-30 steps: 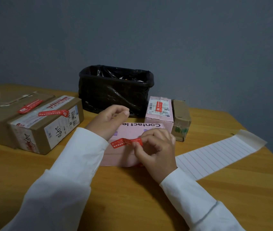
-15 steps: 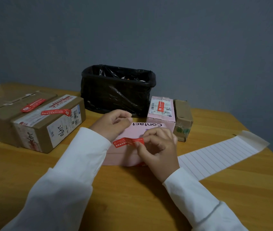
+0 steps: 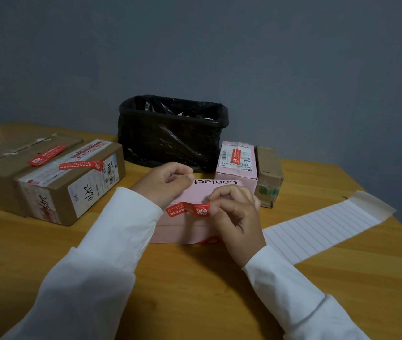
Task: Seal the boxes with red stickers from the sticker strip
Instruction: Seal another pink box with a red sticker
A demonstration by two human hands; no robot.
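Observation:
A flat pink box (image 3: 195, 195) lies on the wooden table in front of me. My right hand (image 3: 236, 217) pinches the right end of a red sticker (image 3: 187, 209), which stretches leftward over the box's near top edge. My left hand (image 3: 165, 182) sits on the box's far left corner with its fingers curled round it. The white lined sticker strip (image 3: 317, 229) lies flat to the right, apart from both hands. A bit of red (image 3: 211, 240) shows at the box's lower front edge.
Two brown cartons (image 3: 47, 177) with red stickers stand at the left. A black-lined bin (image 3: 173, 133) stands behind the pink box. A small pink box (image 3: 236, 160) bearing a red sticker and a small brown box (image 3: 268, 175) stand at the back right.

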